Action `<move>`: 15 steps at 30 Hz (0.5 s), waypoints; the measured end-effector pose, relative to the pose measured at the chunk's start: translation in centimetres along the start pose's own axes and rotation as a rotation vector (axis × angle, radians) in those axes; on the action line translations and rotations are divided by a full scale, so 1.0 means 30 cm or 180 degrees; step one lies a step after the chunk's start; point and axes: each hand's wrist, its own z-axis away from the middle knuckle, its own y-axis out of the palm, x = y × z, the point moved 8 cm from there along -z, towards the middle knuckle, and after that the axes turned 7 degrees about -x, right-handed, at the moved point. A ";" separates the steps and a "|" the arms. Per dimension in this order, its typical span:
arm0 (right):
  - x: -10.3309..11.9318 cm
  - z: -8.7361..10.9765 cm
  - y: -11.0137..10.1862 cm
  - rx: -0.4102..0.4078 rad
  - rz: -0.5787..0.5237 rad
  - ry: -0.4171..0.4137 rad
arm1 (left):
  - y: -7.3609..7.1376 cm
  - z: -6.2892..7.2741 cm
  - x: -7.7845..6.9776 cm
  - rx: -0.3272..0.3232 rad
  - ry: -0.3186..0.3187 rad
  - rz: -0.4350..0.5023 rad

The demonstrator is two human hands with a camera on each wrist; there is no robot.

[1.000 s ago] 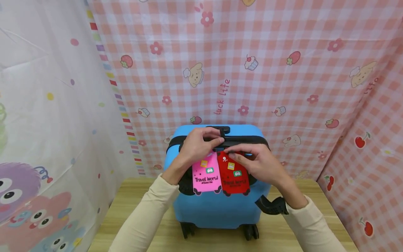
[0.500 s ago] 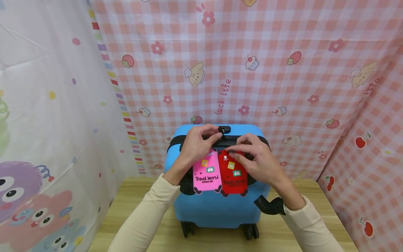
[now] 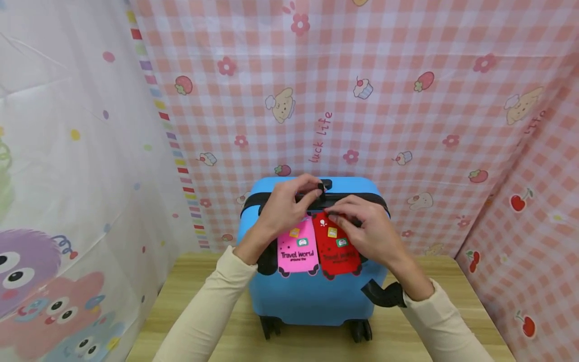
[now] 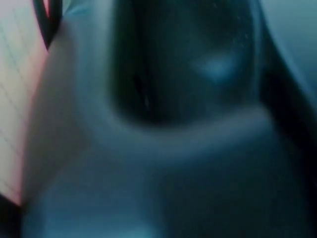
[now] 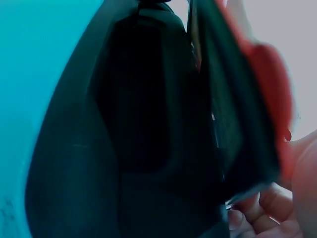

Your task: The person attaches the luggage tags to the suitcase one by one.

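Note:
A light blue suitcase (image 3: 312, 296) stands upright, with a pink luggage tag (image 3: 297, 249) and a red luggage tag (image 3: 336, 251) side by side in front of it. My left hand (image 3: 285, 203) pinches a small black strap (image 3: 321, 191) between thumb and index finger, above the tags. With thumb and fingers, my right hand (image 3: 368, 226) pinches the red tag's top edge, and its fingers hide that tag's upper right corner. In the right wrist view, the tag's red edge (image 5: 270, 84) shows beside blurred black plastic. The left wrist view is dark and blurred.
The suitcase's black wheels (image 3: 361, 330) rest on a wood-grain tabletop (image 3: 190, 296). A pink checked cloth (image 3: 384, 125) hangs close behind it, and a white patterned cloth (image 3: 135, 201) covers the left side. A black camera mount (image 3: 384, 294) sticks out from my right wrist.
The red tag's lower end has swung slightly right. My right fingers have drawn closer together at its top, and the black strap in my left fingers has changed its angle.

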 end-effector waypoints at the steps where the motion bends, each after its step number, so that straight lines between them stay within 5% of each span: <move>1: -0.002 -0.001 0.000 -0.0020 -0.0010 -0.0009 | 0.005 0.001 0.007 0.0050 -0.0061 0.0075; 8: -0.028 0.006 0.002 -0.0129 -0.0046 0.0100 | 0.022 0.002 0.048 0.0126 -0.0462 0.0405; 15: -0.037 0.008 -0.002 -0.0180 -0.0103 0.0095 | 0.023 0.001 0.050 0.0094 -0.0507 0.0580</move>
